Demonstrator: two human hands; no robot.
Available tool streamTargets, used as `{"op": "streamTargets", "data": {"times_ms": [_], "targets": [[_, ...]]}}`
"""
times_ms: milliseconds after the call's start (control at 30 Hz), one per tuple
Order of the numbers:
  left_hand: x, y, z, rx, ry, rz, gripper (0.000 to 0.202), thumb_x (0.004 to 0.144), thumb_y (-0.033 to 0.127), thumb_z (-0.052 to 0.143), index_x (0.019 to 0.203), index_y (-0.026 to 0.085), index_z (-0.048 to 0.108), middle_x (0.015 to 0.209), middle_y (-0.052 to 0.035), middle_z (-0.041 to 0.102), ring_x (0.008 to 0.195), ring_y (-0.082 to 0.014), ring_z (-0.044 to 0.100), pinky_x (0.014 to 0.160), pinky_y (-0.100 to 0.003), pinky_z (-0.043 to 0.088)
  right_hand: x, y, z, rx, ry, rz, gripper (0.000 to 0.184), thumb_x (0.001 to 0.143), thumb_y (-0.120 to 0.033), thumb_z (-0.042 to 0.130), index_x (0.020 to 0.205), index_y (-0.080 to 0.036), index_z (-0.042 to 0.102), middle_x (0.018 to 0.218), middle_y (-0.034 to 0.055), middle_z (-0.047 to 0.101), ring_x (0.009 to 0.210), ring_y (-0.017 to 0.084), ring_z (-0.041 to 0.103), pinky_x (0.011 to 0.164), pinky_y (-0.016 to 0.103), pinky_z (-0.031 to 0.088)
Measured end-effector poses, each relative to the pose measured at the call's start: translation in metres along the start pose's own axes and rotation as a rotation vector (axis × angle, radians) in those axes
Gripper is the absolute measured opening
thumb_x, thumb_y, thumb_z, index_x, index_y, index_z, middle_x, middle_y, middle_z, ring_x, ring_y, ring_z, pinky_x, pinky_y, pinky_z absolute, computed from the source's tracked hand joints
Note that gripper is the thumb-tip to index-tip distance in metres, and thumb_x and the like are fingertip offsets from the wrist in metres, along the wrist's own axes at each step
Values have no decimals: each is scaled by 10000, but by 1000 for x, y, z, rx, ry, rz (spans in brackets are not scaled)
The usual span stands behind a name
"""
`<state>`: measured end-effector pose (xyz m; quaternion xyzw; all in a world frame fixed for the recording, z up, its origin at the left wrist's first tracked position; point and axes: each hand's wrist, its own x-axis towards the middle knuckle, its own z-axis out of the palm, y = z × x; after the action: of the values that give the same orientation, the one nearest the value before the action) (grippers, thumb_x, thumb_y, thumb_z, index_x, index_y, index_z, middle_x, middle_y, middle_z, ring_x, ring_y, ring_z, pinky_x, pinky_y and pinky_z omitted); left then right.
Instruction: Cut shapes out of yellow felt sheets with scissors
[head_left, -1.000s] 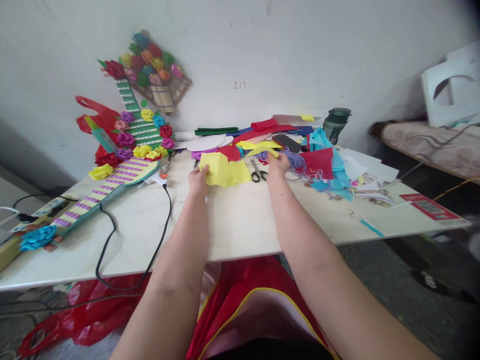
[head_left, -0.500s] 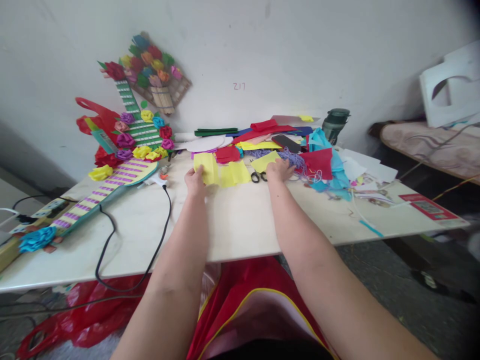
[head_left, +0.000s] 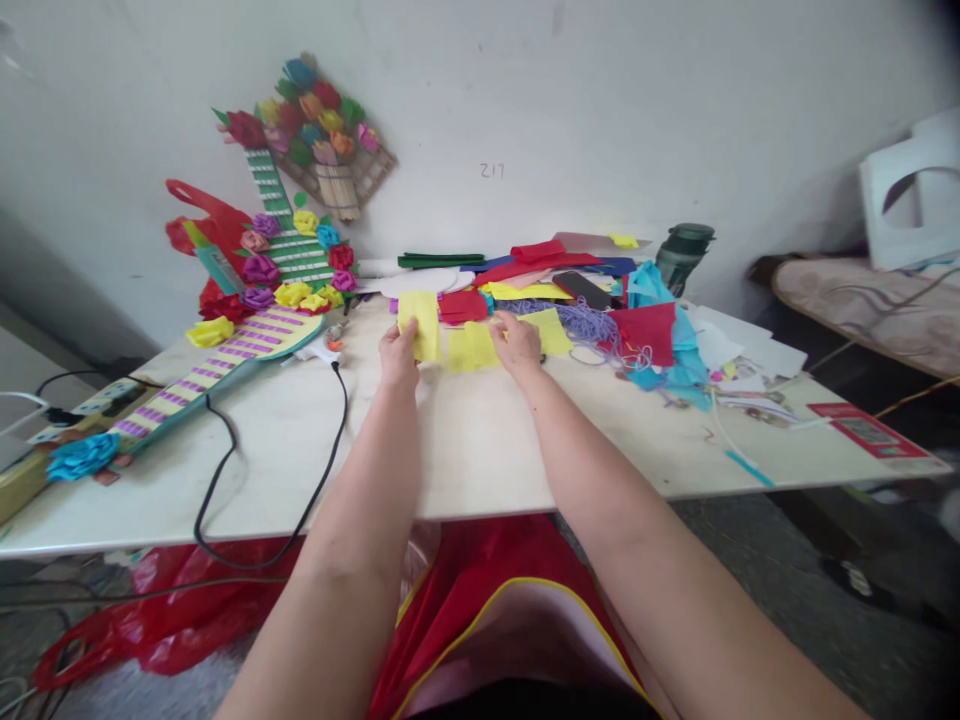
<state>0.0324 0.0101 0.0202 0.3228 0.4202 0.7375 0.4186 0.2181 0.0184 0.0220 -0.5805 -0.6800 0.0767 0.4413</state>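
My left hand [head_left: 400, 352] is closed on the edge of a yellow crepe paper piece [head_left: 424, 325], which stands up from the tabletop. A second yellow piece [head_left: 469, 348] lies between my hands. At its right edge is my right hand [head_left: 517, 342], with fingers curled and thumb and forefinger close together; what they hold, if anything, I cannot make out. Another yellow piece [head_left: 551, 332] lies just beyond the right hand. The scissors are almost wholly hidden by that hand, with only a bit of black handle [head_left: 543, 359] showing.
Purple string [head_left: 592, 322], a phone [head_left: 582, 290] and folded coloured paper lie along the back. A dark bottle [head_left: 684, 255] stands behind blue paper [head_left: 690, 350]. At left are a flower-decorated board [head_left: 247, 345], a glue gun [head_left: 319, 350] and its black cord [head_left: 339, 440].
My right hand has moved left from the right-hand yellow piece and scissors to the middle piece, its fingers curling in. My left hand still grips its paper, now held more upright.
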Motion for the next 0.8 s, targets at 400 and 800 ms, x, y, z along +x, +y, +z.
{"op": "streamTargets", "data": {"times_ms": [400,800], "targets": [[-22,-4,18,37,-335,-87,479,535,523,790,811,179,603,691,-30,650,664,-181,627,511,-250,443,-3,-17,7,1140,-348,469,266,721,-358,682,890,-154,654,776,41,712,632,142,641,542,238,482],[-12,-6,12,158,-120,-55,195,735,340,610,759,163,530,545,-5,615,332,-47,336,356,-193,237,7,9,8,-1,-133,241,207,783,-341,568,799,-181,699,930,112,700,1001,260,608,844,371,467]]}}
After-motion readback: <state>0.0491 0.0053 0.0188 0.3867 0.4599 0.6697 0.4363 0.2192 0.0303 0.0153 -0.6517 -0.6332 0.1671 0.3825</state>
